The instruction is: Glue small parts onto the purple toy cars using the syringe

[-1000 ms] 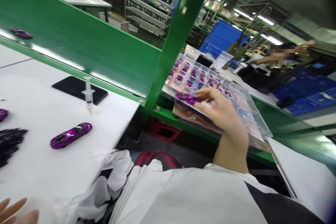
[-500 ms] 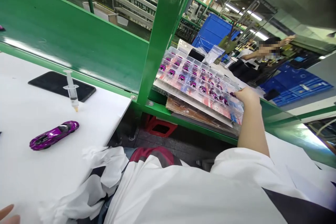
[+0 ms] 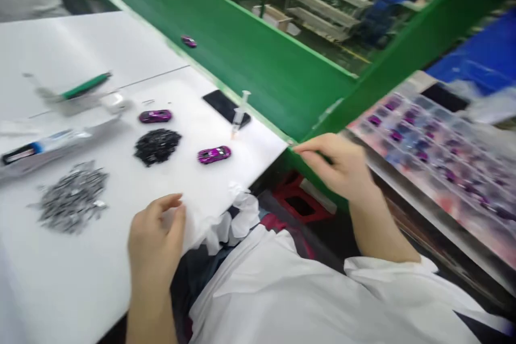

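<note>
My right hand (image 3: 336,165) is in the air over the table's right corner, beside the green frame. Its thumb and forefinger tips are close together with a gap behind them, and I see nothing between them. My left hand (image 3: 155,234) hovers at the table's front edge, fingers loosely bent and apparently empty. Ahead of it lies a purple toy car (image 3: 214,155), with a syringe (image 3: 241,114) leaning on a black phone (image 3: 221,105) behind. Another purple toy car (image 3: 155,116) sits by a pile of small black parts (image 3: 157,147). A heap of grey parts (image 3: 74,198) lies to the left.
On the right, a clear compartment tray (image 3: 443,142) holds several purple cars, blurred. A green rail (image 3: 258,37) runs behind the white table (image 3: 133,301); two more purple cars are along it. A green-handled tool (image 3: 86,86) lies left. A red crate (image 3: 304,199) stands below.
My right hand has left the tray and come back to the table corner. The view has swung left, bringing my left hand and the part piles into sight.
</note>
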A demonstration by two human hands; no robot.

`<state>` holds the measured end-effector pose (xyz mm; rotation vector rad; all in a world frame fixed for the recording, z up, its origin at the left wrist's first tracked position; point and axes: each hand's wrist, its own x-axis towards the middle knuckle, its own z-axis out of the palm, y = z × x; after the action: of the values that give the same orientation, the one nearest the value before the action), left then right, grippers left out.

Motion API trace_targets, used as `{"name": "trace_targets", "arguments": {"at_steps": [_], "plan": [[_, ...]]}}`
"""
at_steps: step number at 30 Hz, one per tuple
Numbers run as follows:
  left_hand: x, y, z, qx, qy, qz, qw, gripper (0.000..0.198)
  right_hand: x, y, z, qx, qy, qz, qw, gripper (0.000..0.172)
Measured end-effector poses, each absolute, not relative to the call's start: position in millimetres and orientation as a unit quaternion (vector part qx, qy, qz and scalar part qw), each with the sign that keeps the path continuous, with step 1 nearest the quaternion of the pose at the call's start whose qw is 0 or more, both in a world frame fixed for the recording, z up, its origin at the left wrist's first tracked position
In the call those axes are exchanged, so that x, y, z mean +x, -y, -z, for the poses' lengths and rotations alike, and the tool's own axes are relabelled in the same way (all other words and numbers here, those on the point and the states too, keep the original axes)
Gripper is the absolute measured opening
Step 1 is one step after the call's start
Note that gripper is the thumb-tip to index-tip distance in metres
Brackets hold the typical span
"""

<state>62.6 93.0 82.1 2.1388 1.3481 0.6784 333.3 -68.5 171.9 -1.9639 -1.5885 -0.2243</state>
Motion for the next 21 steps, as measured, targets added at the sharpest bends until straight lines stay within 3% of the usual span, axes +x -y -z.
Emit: {"name": "trace_targets", "arguments": {"at_steps": [5,10,12,17,21], "plan": [[69,-83,-91,0.782,-0.498,-0.26,0.269,0.01,296,-53,-142,-0.635,0.758,-0.019,0.148,0.031],[68,-79,-95,0.753,-0.51,-0.287,0.302,0.013,278,-94,-133,-0.61,0.79,-0.036,0.039,0.041],[69,-78,-95,0.729,-0.518,-0.307,0.327,0.015,272,-95,-135,-0.596,0.8,-0.044,0.049,0.037],[66,-76,-95,0.652,-0.497,-0.42,0.389,0.017,246,-84,-140,-0.606,0.736,-0.204,0.223,0.024],[58,-76,-100,0.689,-0.496,-0.399,0.347,0.021,227,-82,-128,-0.681,0.694,-0.208,0.109,0.034]]}}
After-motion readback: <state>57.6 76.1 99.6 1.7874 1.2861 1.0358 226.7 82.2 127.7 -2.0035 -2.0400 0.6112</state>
